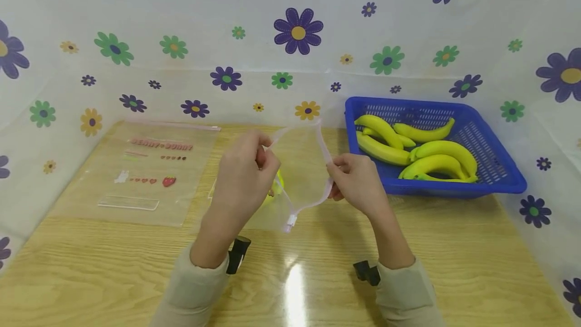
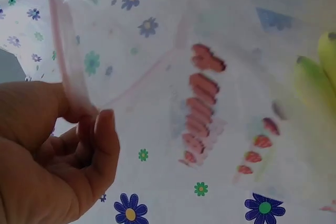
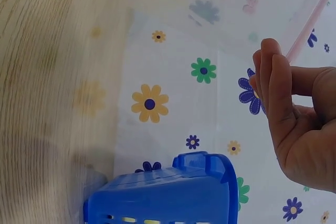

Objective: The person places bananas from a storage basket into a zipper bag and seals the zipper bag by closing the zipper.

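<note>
A clear zip bag (image 1: 299, 165) with a pink zip rim is stretched between both hands, its mouth spread wide. The left hand (image 1: 245, 180) pinches one side of the rim; in the left wrist view, thumb and fingertips meet at the pink strip (image 2: 63, 51). The right hand (image 1: 358, 180) pinches the opposite side, and the right wrist view shows the pink edge (image 3: 310, 24) between thumb and fingers. A white slider (image 1: 291, 221) sits at the near corner. Yellow bananas (image 2: 328, 77) show through the film low in the bag, mostly hidden behind the left hand in the head view.
A blue basket (image 1: 499, 165) holding several bananas (image 1: 438, 165) stands to the right, close to the right hand. Flat on the table's left lies another clear zip bag (image 1: 150, 211) with printed pink lettering. A flower-patterned cloth (image 1: 254, 19) hangs behind the wooden table (image 1: 113, 276).
</note>
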`<state>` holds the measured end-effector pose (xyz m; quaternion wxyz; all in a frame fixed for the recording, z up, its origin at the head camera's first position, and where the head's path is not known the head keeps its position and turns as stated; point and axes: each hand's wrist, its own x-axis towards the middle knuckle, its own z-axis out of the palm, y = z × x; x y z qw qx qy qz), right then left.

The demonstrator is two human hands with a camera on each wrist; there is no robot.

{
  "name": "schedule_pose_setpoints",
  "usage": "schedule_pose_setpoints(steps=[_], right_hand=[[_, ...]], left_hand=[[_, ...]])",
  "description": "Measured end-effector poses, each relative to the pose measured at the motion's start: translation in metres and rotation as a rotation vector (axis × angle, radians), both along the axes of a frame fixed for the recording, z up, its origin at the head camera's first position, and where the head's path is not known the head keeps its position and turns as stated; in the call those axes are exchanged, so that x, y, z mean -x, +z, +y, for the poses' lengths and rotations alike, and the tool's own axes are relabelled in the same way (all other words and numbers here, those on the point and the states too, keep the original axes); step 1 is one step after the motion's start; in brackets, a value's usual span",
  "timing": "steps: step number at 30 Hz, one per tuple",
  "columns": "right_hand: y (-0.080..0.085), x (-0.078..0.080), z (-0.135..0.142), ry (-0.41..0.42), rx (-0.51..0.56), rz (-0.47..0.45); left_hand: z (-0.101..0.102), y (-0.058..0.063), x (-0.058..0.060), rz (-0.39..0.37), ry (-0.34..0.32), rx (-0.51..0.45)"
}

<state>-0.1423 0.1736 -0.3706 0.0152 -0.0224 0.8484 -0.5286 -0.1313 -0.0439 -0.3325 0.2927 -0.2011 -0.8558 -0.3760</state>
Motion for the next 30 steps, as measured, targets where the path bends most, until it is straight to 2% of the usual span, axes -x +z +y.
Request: schedule_pose_setpoints(steps=[4,6,8,10,12,16,21,26,30], right_hand=[[-0.003,0.002,0.002,-0.021,0.008,-0.025],[-0.004,0.003,0.004,-0.039,-0.013,-0.027],[-0.003,0.003,0.006,-0.051,-0.031,-0.023],[-0.002,0.003,0.009,-0.053,-0.035,-0.027],[-0.002,0.003,0.010,-0.045,-0.027,-0.034],[0.000,0.004,0.014,-0.021,-0.046,-0.051],[0.000,0.007,0.020,0.006,-0.082,-0.075],[-0.004,0.010,0.023,0.044,-0.085,-0.112],[-0.007,0.012,0.023,0.050,-0.091,-0.122]], left_hand=[[0.002,-0.007,0.005,0.193,0.085,-0.041],[0.002,-0.010,0.008,0.289,0.105,-0.052],[0.003,-0.010,0.010,0.341,0.094,-0.056],[0.004,-0.010,0.011,0.358,0.073,-0.057],[0.005,-0.010,0.011,0.337,0.049,-0.052],[0.005,-0.007,0.007,0.214,0.003,-0.034],[0.004,-0.003,0.005,0.078,-0.001,0.003],[0.002,-0.005,0.006,0.035,0.004,0.034],[0.003,-0.007,0.010,0.037,-0.053,0.036]])
